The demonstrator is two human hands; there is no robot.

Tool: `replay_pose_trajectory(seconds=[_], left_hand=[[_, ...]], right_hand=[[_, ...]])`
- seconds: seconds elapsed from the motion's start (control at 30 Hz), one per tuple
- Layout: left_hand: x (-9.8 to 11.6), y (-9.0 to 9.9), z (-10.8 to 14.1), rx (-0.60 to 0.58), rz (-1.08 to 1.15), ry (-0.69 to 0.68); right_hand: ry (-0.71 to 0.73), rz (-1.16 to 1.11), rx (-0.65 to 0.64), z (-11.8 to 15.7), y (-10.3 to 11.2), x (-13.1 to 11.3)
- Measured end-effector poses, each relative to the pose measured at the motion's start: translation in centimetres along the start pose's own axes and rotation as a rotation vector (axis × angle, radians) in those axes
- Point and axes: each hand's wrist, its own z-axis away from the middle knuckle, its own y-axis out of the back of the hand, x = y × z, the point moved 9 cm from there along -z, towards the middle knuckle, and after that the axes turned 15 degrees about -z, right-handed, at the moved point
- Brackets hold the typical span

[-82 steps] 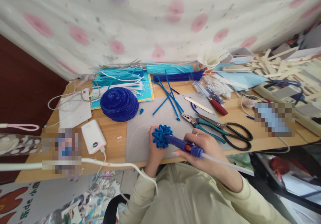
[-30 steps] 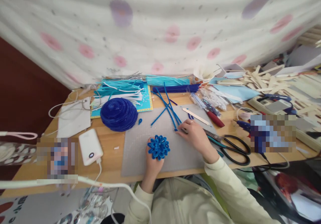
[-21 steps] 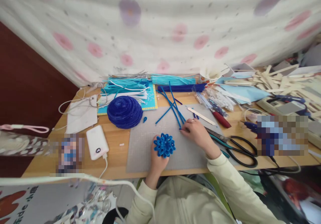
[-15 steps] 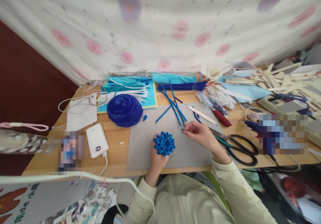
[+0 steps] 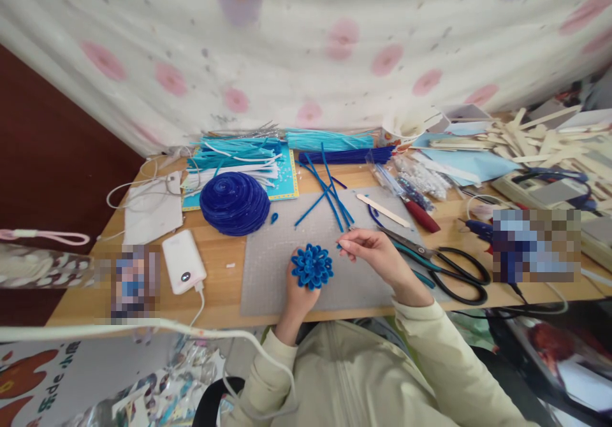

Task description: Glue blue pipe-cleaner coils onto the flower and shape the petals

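Note:
Low over the grey cutting mat [image 5: 268,287], my left hand [image 5: 302,301] is closed around the underside of a blue pipe-cleaner flower [image 5: 312,266] whose looped petals face up. Thumb and fingertips of my right hand [image 5: 366,248] pinch a small blue pipe-cleaner piece [image 5: 339,246], a short way right of the flower. Several loose blue pipe cleaners [image 5: 327,188] lie crossed on the mat beyond my hands. A tiny blue loop [image 5: 274,218] rests near the mat's left edge. Beside my right wrist lie black-handled scissors [image 5: 459,274].
A dark blue coiled dome [image 5: 234,202] stands left of the mat. Bundles of turquoise pipe cleaners [image 5: 329,139] line the back. A wooden stick [image 5: 382,210], a red-handled tool [image 5: 423,215] and a glue gun [image 5: 480,228] lie rightward. A white power bank [image 5: 183,261] sits left.
My right hand has moved left, bringing the small blue piece closer to the flower. My left hand still holds the flower in about the same place. The view has tilted slightly.

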Motion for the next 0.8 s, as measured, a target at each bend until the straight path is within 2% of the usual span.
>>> replay_pose_trajectory(seconds=[0.13, 0.27, 0.47, 0.57, 0.67, 0.8], left_hand=[[-0.1, -0.4, 0.0, -0.056, 0.007, 0.037], [-0.9, -0.3, 0.2, -0.018, 0.044, 0.072], [0.4, -0.3, 0.1, -0.033, -0.054, -0.079], [0.9, -0.2, -0.1, -0.041, -0.085, -0.094], [0.9, -0.3, -0.2, -0.041, -0.082, -0.089], [0.1, -0.4, 0.1, -0.014, -0.106, -0.097]], right_hand=[[0.016, -0.04, -0.022, 0.0, 0.0, 0.1], [-0.005, -0.047, -0.078, 0.2, -0.7, 0.0], [-0.052, -0.029, -0.109, 0.3, -2.0, -0.2], [-0.067, -0.005, -0.114, 0.1, -2.2, -0.1], [0.005, 0.124, -0.062, -0.2, -1.3, -0.4], [0.14, 0.446, 0.089, 0.1, 0.9, -1.1]])
